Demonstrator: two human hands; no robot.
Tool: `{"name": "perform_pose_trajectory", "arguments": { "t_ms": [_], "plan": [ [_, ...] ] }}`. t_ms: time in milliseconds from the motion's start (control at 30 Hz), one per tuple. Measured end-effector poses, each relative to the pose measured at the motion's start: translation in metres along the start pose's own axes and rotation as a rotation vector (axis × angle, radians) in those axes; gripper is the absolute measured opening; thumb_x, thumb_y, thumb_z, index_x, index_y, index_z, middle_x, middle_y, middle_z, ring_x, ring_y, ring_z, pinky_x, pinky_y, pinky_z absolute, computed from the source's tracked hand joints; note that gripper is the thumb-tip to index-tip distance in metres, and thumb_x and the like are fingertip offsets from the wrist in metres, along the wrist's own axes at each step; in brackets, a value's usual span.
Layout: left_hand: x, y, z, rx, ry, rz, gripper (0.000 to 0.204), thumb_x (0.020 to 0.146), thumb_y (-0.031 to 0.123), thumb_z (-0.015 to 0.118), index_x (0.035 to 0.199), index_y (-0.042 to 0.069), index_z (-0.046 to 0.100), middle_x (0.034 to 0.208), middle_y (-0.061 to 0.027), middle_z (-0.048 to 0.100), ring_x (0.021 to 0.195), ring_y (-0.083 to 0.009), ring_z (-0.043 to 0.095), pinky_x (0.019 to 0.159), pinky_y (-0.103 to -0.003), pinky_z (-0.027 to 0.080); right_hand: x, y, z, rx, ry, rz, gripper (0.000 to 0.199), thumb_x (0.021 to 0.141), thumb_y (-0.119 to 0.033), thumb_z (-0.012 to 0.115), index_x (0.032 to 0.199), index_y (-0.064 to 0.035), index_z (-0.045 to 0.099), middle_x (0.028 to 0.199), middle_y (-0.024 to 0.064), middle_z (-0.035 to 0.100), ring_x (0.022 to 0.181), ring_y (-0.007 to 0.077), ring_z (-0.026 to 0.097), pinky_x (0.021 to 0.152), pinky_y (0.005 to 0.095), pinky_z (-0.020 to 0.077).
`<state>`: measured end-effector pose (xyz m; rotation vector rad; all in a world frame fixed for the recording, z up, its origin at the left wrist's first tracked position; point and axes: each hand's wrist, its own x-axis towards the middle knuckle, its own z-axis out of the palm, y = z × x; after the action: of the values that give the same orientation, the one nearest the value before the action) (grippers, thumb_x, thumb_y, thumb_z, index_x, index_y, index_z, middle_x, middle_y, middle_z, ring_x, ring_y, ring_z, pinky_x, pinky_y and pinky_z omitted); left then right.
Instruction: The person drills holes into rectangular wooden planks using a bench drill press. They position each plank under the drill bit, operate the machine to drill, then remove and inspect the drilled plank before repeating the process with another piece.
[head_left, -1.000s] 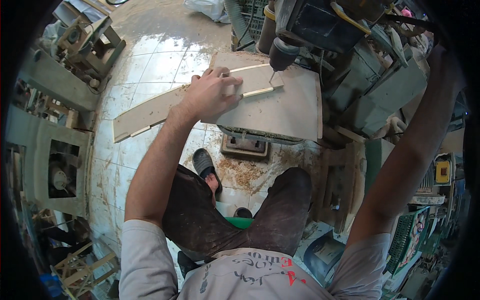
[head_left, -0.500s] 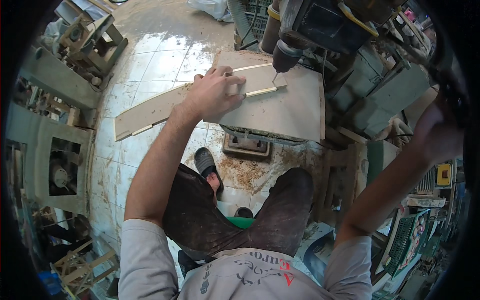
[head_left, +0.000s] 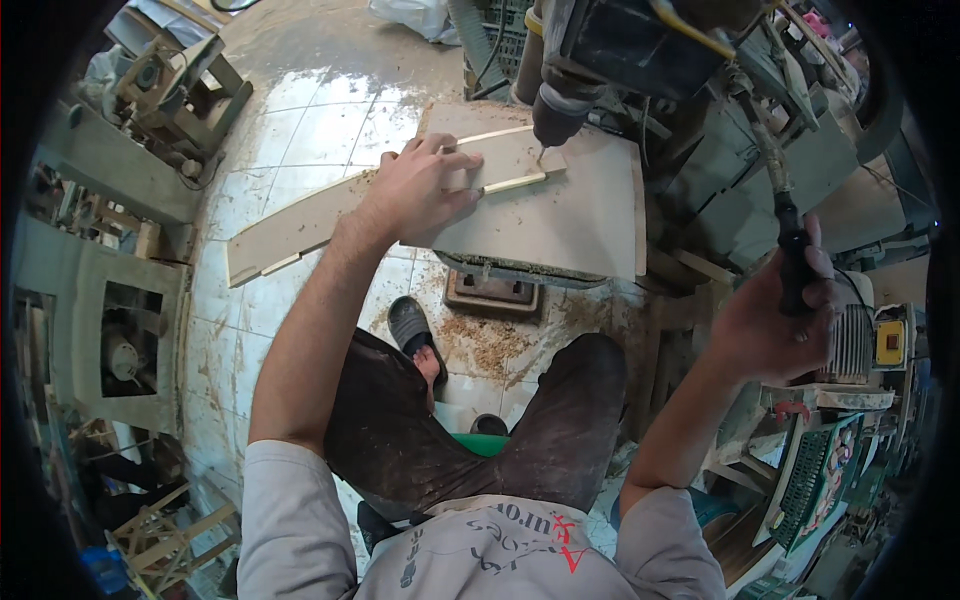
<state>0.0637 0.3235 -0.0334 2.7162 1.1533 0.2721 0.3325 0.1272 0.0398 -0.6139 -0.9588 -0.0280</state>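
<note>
A long pale wooden board (head_left: 300,222) with narrow strips along its edges lies at a slant across a flat panel (head_left: 590,215) on the drill press table. My left hand (head_left: 425,190) grips the board near its right part, fingers over the top and thumb by the near edge. Just right of that hand, the drill chuck (head_left: 562,112) of a dark drill press (head_left: 635,50) points down, its thin bit (head_left: 541,156) meeting the board near its right end. My right hand (head_left: 775,325) is wrapped around the black grip (head_left: 795,262) of the press's feed lever (head_left: 765,140).
Wood shavings (head_left: 490,342) lie on the tiled floor around the press base (head_left: 490,290). Machine frames (head_left: 120,330) line the left side. A ribbed motor (head_left: 845,345), a yellow switch box (head_left: 888,343) and a green crate (head_left: 815,485) stand at the right.
My right hand has swung inward and toward me, bringing the lever grip into clear view. Slightly less of the bit shows above the board. My left hand stays on the board.
</note>
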Motion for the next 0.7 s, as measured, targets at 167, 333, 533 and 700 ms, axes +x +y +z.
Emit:
{"name": "perform_pose_trajectory", "arguments": {
  "t_ms": [167,333,533,700],
  "plan": [
    [-0.002,0.005,-0.005,-0.036,-0.017,-0.009,0.047,0.083,0.037,0.064,0.125,0.018,0.06,0.13,-0.0141,0.048,0.123,-0.0293,0.049,0.101,-0.051,0.038,0.041,-0.009,0.008,0.068,-0.022,-0.029,0.028,0.091,-0.028,0.039,0.081,-0.0055,0.052,0.092,0.0166,0.064,0.103,0.0374,0.059,0.1,0.0508,0.0377],
    [-0.005,-0.003,0.002,-0.025,0.007,0.006,0.043,0.084,0.037,0.06,0.123,0.019,0.059,0.126,-0.0121,0.049,0.119,-0.0285,0.049,0.096,-0.05,0.04,0.162,-0.013,0.064,-0.09,-0.08,-0.106,0.023,0.091,-0.021,0.044,0.093,-0.0022,0.056,0.088,0.0145,0.063,0.091,0.0301,0.062,0.091,0.0427,0.0469],
    [-0.009,-0.003,-0.005,-0.059,-0.005,0.002,0.043,0.083,0.036,0.062,0.122,0.018,0.06,0.127,-0.0125,0.049,0.12,-0.0283,0.049,0.095,-0.05,0.04,0.232,0.053,0.09,-0.409,-0.134,0.006,0.029,0.094,-0.025,0.048,0.112,-0.0023,0.048,0.099,0.013,0.059,0.096,0.0259,0.058,0.089,0.0395,0.0461],
    [-0.012,0.0,-0.009,-0.107,-0.053,0.099,0.044,0.078,0.035,0.068,0.118,0.018,0.065,0.127,-0.0134,0.052,0.115,-0.0317,0.054,0.093,-0.047,0.044,0.21,0.057,0.075,-0.584,-0.192,0.111,0.042,0.096,-0.028,0.05,0.128,-0.0024,0.041,0.108,0.0118,0.056,0.1,0.0223,0.055,0.087,0.0368,0.0455]
  ]
}}
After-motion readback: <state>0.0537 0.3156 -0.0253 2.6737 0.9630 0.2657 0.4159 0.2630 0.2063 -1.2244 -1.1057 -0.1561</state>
